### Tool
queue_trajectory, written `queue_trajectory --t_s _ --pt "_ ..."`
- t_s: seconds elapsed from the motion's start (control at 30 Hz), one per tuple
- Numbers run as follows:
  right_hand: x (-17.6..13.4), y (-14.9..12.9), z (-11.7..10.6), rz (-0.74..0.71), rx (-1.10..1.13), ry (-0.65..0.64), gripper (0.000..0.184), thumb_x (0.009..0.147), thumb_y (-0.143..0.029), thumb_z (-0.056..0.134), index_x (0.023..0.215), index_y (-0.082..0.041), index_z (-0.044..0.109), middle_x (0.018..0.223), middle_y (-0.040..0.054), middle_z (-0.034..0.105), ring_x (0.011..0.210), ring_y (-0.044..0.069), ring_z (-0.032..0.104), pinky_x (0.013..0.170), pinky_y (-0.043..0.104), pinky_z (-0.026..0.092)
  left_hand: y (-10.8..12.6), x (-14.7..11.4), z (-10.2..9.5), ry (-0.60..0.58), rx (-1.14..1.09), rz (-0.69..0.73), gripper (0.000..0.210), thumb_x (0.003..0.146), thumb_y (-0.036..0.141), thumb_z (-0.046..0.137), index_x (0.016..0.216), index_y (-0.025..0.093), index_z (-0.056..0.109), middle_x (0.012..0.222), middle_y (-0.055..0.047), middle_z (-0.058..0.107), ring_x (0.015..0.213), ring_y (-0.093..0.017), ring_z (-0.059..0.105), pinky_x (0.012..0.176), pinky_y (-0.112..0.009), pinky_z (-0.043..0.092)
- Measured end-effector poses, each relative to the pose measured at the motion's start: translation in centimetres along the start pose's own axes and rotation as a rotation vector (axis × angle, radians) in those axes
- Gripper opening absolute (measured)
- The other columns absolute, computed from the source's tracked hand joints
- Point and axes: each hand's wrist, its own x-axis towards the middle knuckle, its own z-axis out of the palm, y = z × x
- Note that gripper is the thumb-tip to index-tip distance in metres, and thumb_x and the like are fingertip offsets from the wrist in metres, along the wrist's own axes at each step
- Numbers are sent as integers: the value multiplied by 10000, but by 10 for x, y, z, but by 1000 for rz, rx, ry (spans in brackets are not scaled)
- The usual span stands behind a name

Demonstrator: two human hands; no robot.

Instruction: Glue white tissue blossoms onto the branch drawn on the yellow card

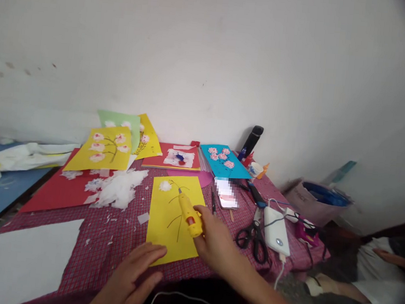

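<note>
Head: R hand point(211, 241) gripping yellow plastic glue gun point(189, 215), frame ctr, tip over yellow rectangular paper sheet point(161, 215) w/ dark drawn stems point(179, 228). L hand point(134, 270), fingers apart, lower-L sheet edge. Prob. best: pin flat, dab sparingly.

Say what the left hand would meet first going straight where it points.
Across the yellow sheet, the left hand would probably meet the right hand, which holds the yellow glue gun, though depth is unclear.
</note>
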Motion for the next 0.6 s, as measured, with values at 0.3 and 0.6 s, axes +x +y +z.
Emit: queue_trajectory --t_s 0.3,0.6 --pt "9 33 -34 43 -155 2 495 830 -191 554 1324 -207 515 1187 125 701 995 291 689 810 372 506 -1 5 12 36 22 67 392 953 349 591 1337 270 579 1261 -53 685 1156 -210 646 987 -357 568" --pt "62 78 -201 197 -711 -12 454 820 -292 682 1269 -246 635 962 73 752 822 271 700 693 306 429 -25 -12 19 33 113 57 353 943 355 586 1277 249 623 1271 -64 672 1169 -239 631 979 -413 568"
